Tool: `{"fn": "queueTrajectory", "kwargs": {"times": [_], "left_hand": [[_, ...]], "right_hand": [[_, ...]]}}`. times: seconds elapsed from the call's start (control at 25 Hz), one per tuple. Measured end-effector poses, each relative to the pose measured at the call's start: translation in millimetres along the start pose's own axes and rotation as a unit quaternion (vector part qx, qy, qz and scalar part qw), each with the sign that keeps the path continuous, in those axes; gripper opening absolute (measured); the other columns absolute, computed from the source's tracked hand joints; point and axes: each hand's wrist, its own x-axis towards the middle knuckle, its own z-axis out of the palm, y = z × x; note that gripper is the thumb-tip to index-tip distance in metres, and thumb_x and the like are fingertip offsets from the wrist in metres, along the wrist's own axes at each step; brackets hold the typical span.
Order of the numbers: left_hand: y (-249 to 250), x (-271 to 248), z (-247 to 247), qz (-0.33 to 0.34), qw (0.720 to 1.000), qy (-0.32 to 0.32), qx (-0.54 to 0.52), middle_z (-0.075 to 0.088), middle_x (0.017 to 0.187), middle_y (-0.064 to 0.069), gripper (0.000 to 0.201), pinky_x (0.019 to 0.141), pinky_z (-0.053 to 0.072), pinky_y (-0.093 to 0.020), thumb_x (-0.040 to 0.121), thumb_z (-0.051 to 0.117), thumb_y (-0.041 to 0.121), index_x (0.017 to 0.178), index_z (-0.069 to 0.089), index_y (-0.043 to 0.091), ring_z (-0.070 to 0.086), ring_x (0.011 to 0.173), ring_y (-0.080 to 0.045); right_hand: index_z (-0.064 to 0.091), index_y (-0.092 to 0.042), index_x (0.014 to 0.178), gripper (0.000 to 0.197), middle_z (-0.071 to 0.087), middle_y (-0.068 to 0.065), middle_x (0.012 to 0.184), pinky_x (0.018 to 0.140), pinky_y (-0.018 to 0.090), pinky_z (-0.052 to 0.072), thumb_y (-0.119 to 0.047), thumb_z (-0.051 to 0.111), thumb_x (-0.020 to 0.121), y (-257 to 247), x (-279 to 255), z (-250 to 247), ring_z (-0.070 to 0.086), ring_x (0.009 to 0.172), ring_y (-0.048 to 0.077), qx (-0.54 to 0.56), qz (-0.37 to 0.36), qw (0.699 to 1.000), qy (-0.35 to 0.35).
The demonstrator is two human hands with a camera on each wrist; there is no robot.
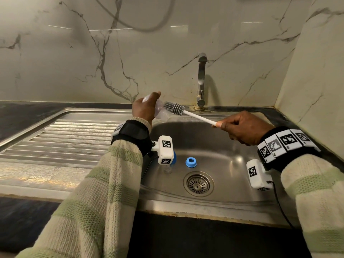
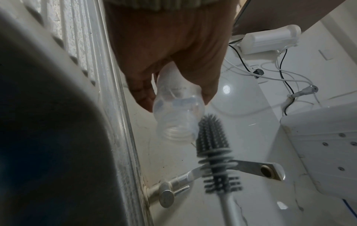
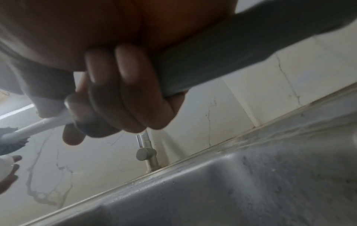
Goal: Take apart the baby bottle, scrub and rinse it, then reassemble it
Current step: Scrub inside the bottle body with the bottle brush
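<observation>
My left hand (image 1: pixel 144 107) grips the clear bottle body (image 1: pixel 161 112) over the sink's back left corner, its open threaded mouth (image 2: pixel 174 134) turned to the right. My right hand (image 1: pixel 242 127) holds the white handle (image 1: pixel 199 117) of a bottle brush. The grey bristle head (image 1: pixel 174 107) sits just outside the mouth, beside its rim (image 2: pixel 210 137). My fingers (image 3: pixel 123 97) wrap the handle in the right wrist view. A blue screw ring (image 1: pixel 191 162) lies on the sink floor. Left of it, a clear part with a blue piece (image 1: pixel 168 167) is half hidden by the wrist camera.
The steel sink (image 1: pixel 232 161) has a drain strainer (image 1: pixel 198 183) in the middle. A tap (image 1: pixel 201 81) stands at the back, with no water running. A ribbed drainboard (image 1: pixel 65 136) stretches left. Marble walls close the back and right side.
</observation>
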Motion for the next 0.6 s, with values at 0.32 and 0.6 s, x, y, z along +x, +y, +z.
{"fn": "queueTrajectory", "kwargs": {"times": [0.32,0.6], "left_hand": [[-1.3,-1.6,-0.2,0.013,0.999,-0.032,0.012,0.07,0.099,-0.011,0.015,0.075,0.062,-0.043,0.087,0.075,0.025,0.097,0.07,0.015,0.069,0.09,-0.03],[2.5,-4.2,1.0,0.01,1.0,-0.024,-0.009,0.064,0.074,-0.006,0.005,0.062,0.055,-0.034,0.084,0.067,0.015,0.082,0.066,0.011,0.062,0.067,-0.024]], "right_hand": [[0.074,-0.03,0.099,0.026,0.056,0.004,0.056,0.039,0.019,0.032,-0.05,0.06,0.089,1.7,-0.4,-0.2,0.039,0.036,0.009,0.016,0.004,1.0,0.001],[0.075,-0.033,0.098,0.027,0.055,0.002,0.054,0.041,0.021,0.033,-0.053,0.06,0.088,6.4,0.0,-1.0,0.04,0.038,0.013,0.02,0.0,1.0,-0.012]]}}
